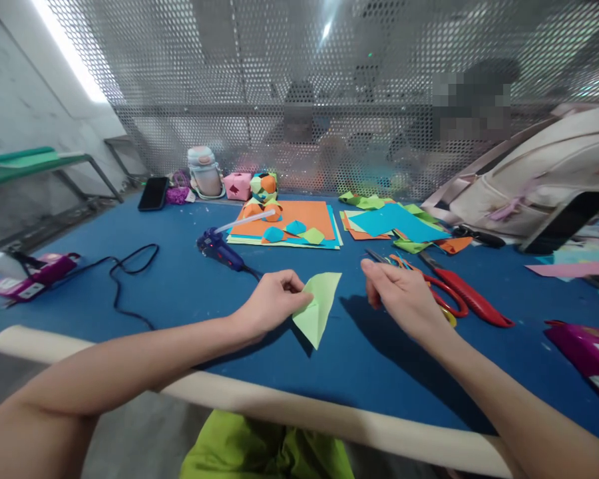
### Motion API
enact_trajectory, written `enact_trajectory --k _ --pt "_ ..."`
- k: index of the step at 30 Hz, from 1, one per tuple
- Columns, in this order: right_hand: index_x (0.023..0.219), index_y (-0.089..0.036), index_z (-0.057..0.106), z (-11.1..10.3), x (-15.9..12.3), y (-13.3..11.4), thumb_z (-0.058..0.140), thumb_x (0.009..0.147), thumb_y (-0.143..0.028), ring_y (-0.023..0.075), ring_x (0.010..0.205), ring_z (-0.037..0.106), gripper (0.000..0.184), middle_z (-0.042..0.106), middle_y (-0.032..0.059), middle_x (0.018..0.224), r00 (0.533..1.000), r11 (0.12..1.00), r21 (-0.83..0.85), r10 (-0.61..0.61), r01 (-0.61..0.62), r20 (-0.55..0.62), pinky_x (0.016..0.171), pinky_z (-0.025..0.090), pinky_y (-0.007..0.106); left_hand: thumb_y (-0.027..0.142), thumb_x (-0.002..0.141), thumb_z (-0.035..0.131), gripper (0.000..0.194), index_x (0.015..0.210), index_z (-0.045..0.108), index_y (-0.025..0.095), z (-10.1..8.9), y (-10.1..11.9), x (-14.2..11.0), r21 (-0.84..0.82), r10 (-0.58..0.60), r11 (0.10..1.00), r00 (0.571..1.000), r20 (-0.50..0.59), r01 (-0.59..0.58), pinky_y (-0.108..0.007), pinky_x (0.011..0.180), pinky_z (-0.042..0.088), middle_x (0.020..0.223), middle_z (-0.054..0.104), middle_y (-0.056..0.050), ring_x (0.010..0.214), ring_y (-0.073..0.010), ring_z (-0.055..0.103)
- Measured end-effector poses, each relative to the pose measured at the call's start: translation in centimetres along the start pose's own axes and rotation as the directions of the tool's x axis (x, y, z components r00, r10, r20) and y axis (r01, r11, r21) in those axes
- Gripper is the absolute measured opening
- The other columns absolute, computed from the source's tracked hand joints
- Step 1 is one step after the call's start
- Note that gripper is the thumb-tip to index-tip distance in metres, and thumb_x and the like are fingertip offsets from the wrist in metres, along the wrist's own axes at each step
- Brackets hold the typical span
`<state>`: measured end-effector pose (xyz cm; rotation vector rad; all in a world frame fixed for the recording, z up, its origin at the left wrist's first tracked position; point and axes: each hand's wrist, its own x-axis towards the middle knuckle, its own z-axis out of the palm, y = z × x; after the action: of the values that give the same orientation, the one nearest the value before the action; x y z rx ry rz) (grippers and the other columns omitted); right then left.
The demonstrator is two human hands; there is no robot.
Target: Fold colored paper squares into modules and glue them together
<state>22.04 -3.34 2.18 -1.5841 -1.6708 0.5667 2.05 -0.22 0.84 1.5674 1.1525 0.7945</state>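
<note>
My left hand (272, 303) pinches the left edge of a folded light green paper (321, 303) and holds it just above the blue table (190, 286). My right hand (404, 296) hovers to the right of the paper, fingers loosely curled with nothing in them, over the handles of red scissors (446, 293). A gap separates the right hand from the paper.
A blue glue gun (219, 247) with a black cord (130, 266) lies behind my left hand. Orange and blue paper sheets (294, 223) carry folded pieces. A red utility knife (472, 293), a pale backpack (539, 173), a black phone (153, 193) and magenta boxes (586, 349) ring the table.
</note>
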Motion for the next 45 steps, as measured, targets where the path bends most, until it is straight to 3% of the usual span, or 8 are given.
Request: enact_trajectory --k 3,5,8,17,24,30,38,45 --pt "0.081 -0.019 0.057 0.9 0.2 0.2 0.053 0.079 -0.043 0.0189 0.079 0.059 0.025 0.063 0.0066 0.087 0.999 0.991 0.136 -0.003 -0.004 0.053 0.065 0.048 0.030 0.026 0.063 0.064 0.021 0.060 0.047 0.015 0.1 -0.3 0.2 -0.082 -0.018 0.997 0.996 -0.092 0.010 -0.019 0.051 0.030 0.057 0.046 0.006 0.053 -0.0063 0.039" --pt "0.105 -0.020 0.052 1.6 0.0 -0.3 0.055 0.078 -0.041 0.0202 0.094 0.059 0.035 0.058 0.0099 0.113 0.991 0.951 0.307 -0.005 -0.038 0.137 0.071 0.051 0.032 0.026 0.063 0.064 0.021 0.061 0.046 0.015 0.1 -0.5 0.4 -0.108 -0.017 0.994 0.990 -0.137 0.002 -0.020 0.051 0.029 0.057 0.044 0.007 0.053 -0.0062 0.038" --pt "0.114 -0.019 0.048 2.9 -0.7 -1.2 0.047 0.083 -0.044 0.0200 0.099 0.058 0.040 0.055 0.0120 0.119 0.969 0.911 0.399 0.000 -0.102 0.248 0.076 0.051 0.034 0.026 0.065 0.062 0.020 0.063 0.046 0.015 0.3 -1.1 0.6 -0.115 0.004 0.993 0.986 -0.165 -0.024 -0.020 0.052 0.030 0.058 0.044 0.006 0.054 -0.0066 0.038" --pt "0.089 -0.019 0.054 4.7 0.0 -1.6 0.052 0.077 -0.037 0.0168 0.074 0.060 0.022 0.064 0.0045 0.084 0.986 0.956 0.290 0.006 -0.054 0.165 0.064 0.048 0.029 0.020 0.063 0.057 0.013 0.062 0.045 0.016 0.7 -2.1 1.0 -0.127 -0.012 0.992 0.986 -0.169 -0.009 -0.020 0.050 0.031 0.057 0.045 0.006 0.054 -0.0076 0.039" --pt "0.070 -0.019 0.052 5.4 0.7 -1.5 0.051 0.079 -0.028 0.0124 0.056 0.049 0.013 0.054 -0.0022 0.061 0.989 0.989 0.011 -0.146 0.146 0.003 0.052 0.038 0.024 0.015 0.061 0.053 0.010 0.059 0.043 0.016 0.6 -1.9 0.7 -0.112 -0.013 0.994 0.990 -0.144 -0.004 -0.019 0.050 0.029 0.055 0.042 0.006 0.054 -0.0072 0.037" --pt "0.075 -0.019 0.056 5.6 0.4 -0.7 0.049 0.085 -0.019 0.0131 0.066 0.056 0.012 0.061 0.0027 0.073 0.876 0.883 -0.062 -0.469 0.465 -0.113 0.061 0.044 0.024 0.013 0.060 0.054 0.012 0.060 0.043 0.016 0.3 -1.6 0.5 -0.241 -0.055 0.970 0.994 -0.099 0.029 -0.018 0.048 0.028 0.054 0.040 0.008 0.052 -0.0060 0.036" --pt "0.113 -0.018 0.057 5.2 0.0 0.2 0.044 0.087 -0.009 0.0172 0.094 0.064 0.029 0.067 0.0113 0.101 0.647 0.645 -0.157 -0.761 0.748 -0.040 0.080 0.054 0.028 0.008 0.058 0.051 0.014 0.069 0.058 0.011 0.1 -0.6 -0.1 -0.378 -0.093 0.920 0.995 0.040 0.102 -0.018 0.053 0.036 0.060 0.055 0.002 0.055 -0.0070 0.047" --pt "0.123 -0.015 0.053 4.5 -0.1 0.7 0.037 0.089 -0.010 0.0181 0.105 0.060 0.038 0.064 0.0137 0.112 0.659 0.617 -0.256 -0.742 0.744 0.123 0.088 0.053 0.031 0.008 0.060 0.049 0.014 0.066 0.061 0.011 0.0 -0.7 -0.2 -0.335 -0.054 0.940 0.997 0.051 0.068 -0.017 0.053 0.034 0.060 0.052 0.003 0.056 -0.0064 0.043"
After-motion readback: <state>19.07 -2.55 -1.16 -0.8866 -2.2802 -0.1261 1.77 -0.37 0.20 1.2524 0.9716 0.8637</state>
